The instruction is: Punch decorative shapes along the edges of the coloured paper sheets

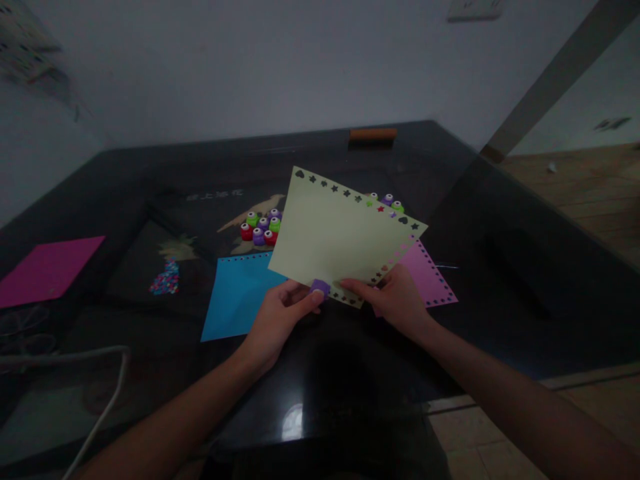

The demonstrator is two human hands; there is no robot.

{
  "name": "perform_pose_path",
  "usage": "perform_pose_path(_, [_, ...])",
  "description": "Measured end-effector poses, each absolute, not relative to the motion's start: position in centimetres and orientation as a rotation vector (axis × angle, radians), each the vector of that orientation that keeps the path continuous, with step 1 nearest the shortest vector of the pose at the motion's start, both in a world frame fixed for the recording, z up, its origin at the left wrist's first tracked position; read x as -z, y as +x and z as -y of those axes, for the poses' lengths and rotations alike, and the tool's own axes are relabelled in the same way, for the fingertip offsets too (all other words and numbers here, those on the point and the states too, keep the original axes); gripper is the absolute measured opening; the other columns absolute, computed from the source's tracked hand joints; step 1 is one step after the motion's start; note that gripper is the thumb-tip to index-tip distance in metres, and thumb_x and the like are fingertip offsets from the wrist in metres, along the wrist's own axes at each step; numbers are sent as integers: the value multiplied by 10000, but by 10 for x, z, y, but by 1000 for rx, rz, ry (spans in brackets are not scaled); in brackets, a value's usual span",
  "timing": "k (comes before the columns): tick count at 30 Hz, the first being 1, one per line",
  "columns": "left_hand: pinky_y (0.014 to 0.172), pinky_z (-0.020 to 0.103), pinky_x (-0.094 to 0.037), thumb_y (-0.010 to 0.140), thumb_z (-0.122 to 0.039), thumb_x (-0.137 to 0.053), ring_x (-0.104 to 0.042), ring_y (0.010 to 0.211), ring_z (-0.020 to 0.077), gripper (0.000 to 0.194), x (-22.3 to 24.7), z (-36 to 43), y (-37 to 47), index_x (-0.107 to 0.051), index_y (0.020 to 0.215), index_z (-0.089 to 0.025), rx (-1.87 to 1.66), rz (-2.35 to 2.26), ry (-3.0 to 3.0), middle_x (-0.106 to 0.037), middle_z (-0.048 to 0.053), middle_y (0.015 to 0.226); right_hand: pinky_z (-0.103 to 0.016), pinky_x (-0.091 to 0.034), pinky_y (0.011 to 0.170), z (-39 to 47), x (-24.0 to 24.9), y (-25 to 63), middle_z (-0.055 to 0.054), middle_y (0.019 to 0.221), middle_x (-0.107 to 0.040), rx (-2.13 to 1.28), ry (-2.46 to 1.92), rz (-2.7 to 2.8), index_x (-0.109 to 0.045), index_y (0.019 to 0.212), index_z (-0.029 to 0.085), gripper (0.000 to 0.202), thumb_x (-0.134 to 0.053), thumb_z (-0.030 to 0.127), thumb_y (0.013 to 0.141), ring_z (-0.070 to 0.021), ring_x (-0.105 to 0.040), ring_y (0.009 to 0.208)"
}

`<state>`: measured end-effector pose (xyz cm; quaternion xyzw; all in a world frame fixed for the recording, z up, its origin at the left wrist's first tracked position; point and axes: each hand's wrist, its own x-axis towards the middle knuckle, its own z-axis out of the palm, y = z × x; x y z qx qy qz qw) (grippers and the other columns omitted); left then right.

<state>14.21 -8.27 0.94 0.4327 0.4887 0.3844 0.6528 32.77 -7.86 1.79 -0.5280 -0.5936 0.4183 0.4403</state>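
Some of the blue sheet (233, 293) behind pale paper (330, 233)

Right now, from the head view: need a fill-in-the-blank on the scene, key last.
The left hand holds a small ____ punch at the near edge of the cream sheet.
The right hand pinches the cream sheet with its ____ on top.
The loose confetti lies ____ the blue sheet and the magenta sheet.
Missing words: purple; thumb; between.
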Motion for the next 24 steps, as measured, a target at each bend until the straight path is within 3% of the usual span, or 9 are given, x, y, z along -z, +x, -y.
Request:
perform_pose_path(12, [684, 258, -441, 675, -336, -742, -586, 672, 131, 223, -8, 83, 141, -705, 809, -161, -894, -1112, 980, -715, 48, 813, -298, -555, 690, 79, -19, 327, -57, 885, -743, -1009, -1324, 1480, -705, 853, 179, 178, -703, 283, 710, -192, -694, 783])
perform_pose_path(24, [740, 295, -465, 662, -329, -747, -637, 782, 180, 250, -6, 82, 141, -689, 843, -167, -891, -1108, 979, -723, 67, 885, -306, -553, 691, 79, -17, 328, -45, 866, -746, -1025, -1327, 1481, -706, 834, 192, 160, -699, 295, 711, -189, -694, 772])
